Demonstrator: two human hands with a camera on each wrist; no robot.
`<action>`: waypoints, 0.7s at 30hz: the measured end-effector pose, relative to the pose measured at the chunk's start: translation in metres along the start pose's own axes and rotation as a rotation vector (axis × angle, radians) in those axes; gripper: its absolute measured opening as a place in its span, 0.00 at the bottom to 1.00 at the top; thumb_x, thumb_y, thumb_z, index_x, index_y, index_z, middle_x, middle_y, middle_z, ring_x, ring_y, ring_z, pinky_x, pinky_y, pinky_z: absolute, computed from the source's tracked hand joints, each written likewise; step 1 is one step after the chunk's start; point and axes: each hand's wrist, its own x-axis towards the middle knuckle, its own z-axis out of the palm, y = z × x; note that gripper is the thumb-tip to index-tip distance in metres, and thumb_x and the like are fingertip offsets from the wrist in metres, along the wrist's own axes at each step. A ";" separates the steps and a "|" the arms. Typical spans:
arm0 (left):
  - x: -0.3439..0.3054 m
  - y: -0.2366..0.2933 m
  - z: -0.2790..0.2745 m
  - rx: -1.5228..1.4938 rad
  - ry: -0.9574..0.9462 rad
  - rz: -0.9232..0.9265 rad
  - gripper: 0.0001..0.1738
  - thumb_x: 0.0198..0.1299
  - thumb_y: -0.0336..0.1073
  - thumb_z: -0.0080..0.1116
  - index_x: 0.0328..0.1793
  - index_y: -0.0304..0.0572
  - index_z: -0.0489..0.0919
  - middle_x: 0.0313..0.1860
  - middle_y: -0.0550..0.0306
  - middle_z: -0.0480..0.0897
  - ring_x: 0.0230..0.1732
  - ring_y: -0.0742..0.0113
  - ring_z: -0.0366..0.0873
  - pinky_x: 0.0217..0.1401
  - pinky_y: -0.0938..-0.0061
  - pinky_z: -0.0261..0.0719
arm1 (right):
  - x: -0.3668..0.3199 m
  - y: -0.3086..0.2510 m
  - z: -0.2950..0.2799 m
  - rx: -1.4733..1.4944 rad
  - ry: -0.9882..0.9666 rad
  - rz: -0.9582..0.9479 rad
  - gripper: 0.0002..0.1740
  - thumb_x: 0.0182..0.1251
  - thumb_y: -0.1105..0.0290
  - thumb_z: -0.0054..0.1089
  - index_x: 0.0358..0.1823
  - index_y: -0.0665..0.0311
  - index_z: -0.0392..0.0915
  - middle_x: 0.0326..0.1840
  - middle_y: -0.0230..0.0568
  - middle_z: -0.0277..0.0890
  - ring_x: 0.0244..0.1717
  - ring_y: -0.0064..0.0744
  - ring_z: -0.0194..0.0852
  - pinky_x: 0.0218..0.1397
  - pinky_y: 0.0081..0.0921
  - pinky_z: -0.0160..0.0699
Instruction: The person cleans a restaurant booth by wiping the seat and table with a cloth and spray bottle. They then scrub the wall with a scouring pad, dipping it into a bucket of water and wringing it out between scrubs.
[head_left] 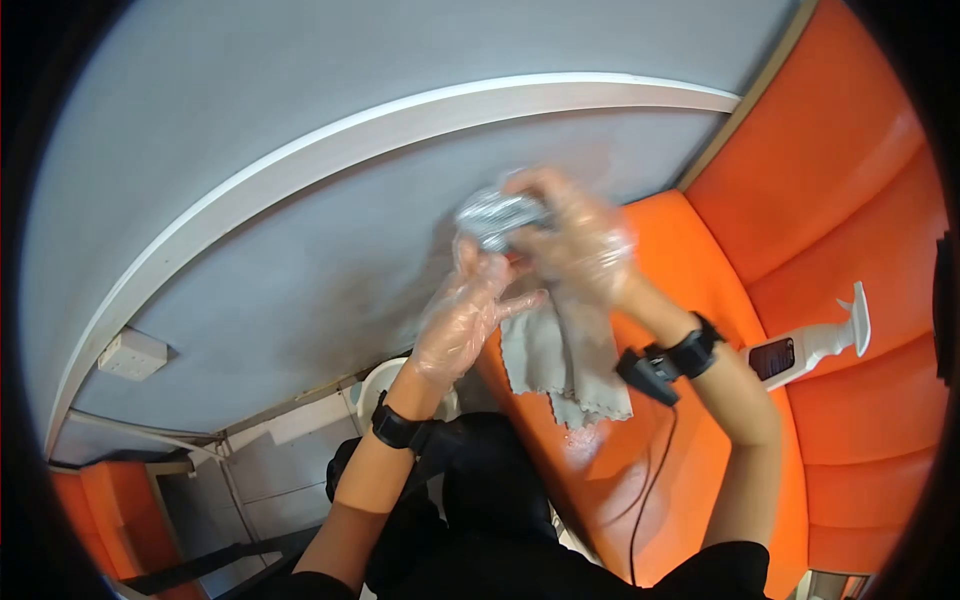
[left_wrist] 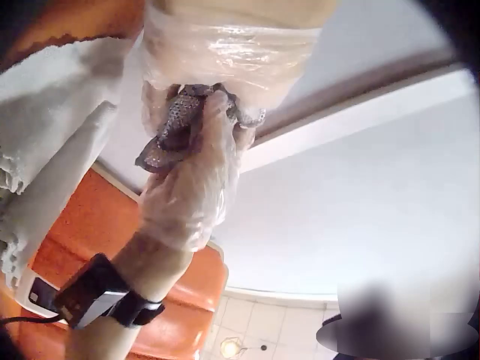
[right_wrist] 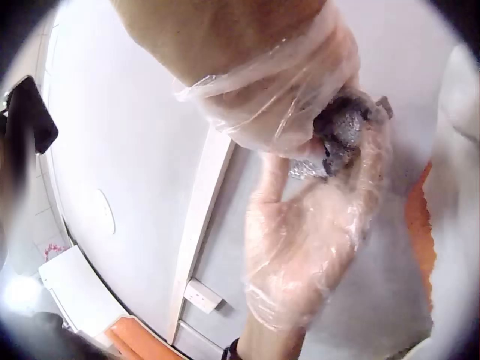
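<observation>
Clear plastic gloves cover both hands, which meet over a crumpled silvery-grey mesh cloth [head_left: 492, 218] in front of the grey wall. My right hand [head_left: 580, 240] arches over it from the right, fingers above and thumb below, and looks blurred in the head view. The left hand [head_left: 460, 320] holds the cloth from below at its fingers, with the thumb stretched out to the right. In the left wrist view, the right thumb [left_wrist: 216, 109] presses on the dark, glittery mesh [left_wrist: 184, 120]. The left palm [right_wrist: 300, 232] faces the right wrist camera. Part of the mesh is hidden between the fingers.
A pale grey cloth [head_left: 565, 360] with a scalloped edge lies on the orange bench [head_left: 660, 235]. A phone [head_left: 772, 357] in a white holder [head_left: 825, 340] is by the backrest. A white socket box [head_left: 133, 353], a wall rail [head_left: 420, 108], a whitish bucket [head_left: 375, 385] and a cable [head_left: 655, 480] surround the hands.
</observation>
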 end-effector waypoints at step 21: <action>0.009 0.008 -0.026 -0.324 0.112 0.051 0.23 0.70 0.46 0.53 0.63 0.40 0.74 0.55 0.47 0.80 0.54 0.56 0.79 0.55 0.60 0.79 | -0.286 0.037 -0.202 -0.156 1.359 0.617 0.27 0.73 0.56 0.61 0.64 0.69 0.70 0.68 0.36 0.66 0.66 0.34 0.69 0.69 0.32 0.66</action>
